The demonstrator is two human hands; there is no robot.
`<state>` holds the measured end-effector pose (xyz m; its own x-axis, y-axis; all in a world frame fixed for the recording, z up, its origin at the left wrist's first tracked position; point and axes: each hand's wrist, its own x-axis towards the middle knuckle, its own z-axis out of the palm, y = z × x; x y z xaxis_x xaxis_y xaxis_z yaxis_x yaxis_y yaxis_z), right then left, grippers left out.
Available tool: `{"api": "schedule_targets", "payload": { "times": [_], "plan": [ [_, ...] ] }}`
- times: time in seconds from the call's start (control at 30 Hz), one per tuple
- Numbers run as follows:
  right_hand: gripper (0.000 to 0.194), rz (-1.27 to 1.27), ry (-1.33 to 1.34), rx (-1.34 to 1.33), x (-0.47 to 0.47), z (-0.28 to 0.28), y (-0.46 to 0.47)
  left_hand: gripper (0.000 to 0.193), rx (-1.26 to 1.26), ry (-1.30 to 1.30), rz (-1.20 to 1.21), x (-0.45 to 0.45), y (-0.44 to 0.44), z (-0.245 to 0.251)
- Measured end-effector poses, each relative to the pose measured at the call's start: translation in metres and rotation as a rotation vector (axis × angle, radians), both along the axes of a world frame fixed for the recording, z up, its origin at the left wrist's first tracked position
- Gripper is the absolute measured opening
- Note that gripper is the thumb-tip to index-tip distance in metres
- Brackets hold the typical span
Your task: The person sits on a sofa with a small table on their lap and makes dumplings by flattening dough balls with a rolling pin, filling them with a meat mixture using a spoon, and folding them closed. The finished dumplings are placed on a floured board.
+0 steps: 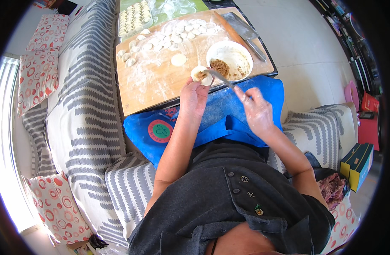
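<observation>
My left hand (195, 97) holds a round dumpling wrapper (206, 81) with brown filling on it, above the near edge of the wooden board (144, 92). My right hand (257, 110) grips a metal utensil (223, 78), whose tip rests at the filling; its exact kind is hard to tell. Just beyond the wrapper stands a white bowl (244, 52) with a lump of brown filling (220, 67) on its left side. One flat wrapper (178, 60) lies on the board to the left of the bowl. Farther back spreads a floury pile of wrappers (176, 39).
A rolling pin (230, 29) and a cleaver (255, 49) lie at the board's right side. Several folded dumplings (130, 62) sit at its left edge. Behind, a plastic tray (135, 19) holds rows of dumplings. A blue apron (220, 95) covers my lap, and a sofa (86, 79) runs along the left.
</observation>
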<state>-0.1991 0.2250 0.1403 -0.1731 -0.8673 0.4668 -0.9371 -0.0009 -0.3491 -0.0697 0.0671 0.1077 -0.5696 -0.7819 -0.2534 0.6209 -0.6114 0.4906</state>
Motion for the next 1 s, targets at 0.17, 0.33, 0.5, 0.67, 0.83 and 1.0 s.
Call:
{"api": "schedule_targets", "payload": {
  "times": [0.17, 0.33, 0.5, 0.67, 0.83, 1.0],
  "plan": [
    [0.029, -0.137, -0.072, 0.249, -0.044, 0.004, -0.012, 0.042, 0.023, -0.056, -0.021, 0.003, 0.001, -0.018],
    [0.025, -0.107, 0.055, 0.384, -0.060, -0.004, -0.026, 0.043, 0.046, -0.135, -0.043, -0.004, 0.006, -0.030],
    [0.024, -0.079, -0.029, 0.547, -0.061, -0.002, -0.040, 0.044, 0.046, -0.148, -0.044, -0.007, 0.007, -0.034],
    [0.025, -0.003, -0.131, 0.591, -0.073, 0.000, -0.047, 0.045, 0.045, -0.160, -0.045, -0.007, 0.007, -0.034],
    [0.028, 0.066, -0.446, 0.547, -0.092, 0.005, -0.045, 0.045, 0.045, -0.150, -0.049, -0.008, 0.006, -0.034],
    [0.032, -0.084, -0.806, 0.634, -0.104, 0.016, -0.042, 0.044, 0.044, -0.150, -0.055, -0.007, 0.006, -0.034]
  ]
}}
